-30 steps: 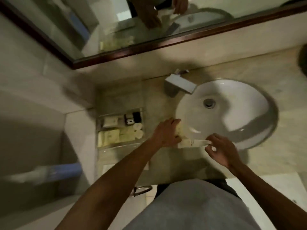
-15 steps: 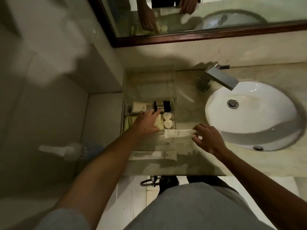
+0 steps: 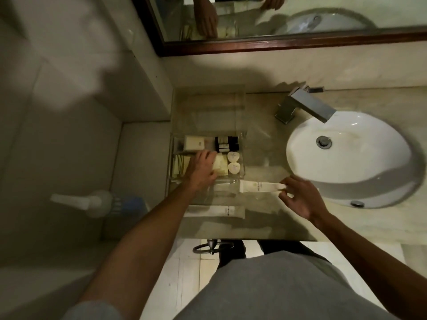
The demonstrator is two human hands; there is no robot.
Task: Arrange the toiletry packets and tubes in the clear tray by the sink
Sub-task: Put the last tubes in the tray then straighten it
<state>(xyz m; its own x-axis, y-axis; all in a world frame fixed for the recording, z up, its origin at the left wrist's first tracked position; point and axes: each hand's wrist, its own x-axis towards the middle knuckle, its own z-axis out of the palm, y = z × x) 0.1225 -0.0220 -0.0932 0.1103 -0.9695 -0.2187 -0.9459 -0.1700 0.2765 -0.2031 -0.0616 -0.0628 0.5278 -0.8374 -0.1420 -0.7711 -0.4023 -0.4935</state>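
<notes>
Bathroom: sink (image 3: pixel 346 158), faucet (image 3: pixel 307 105), mirror (image 3: pixel 300 17).

Print on the white tube (image 3: pixel 258 186) seems too blurred to read
</notes>
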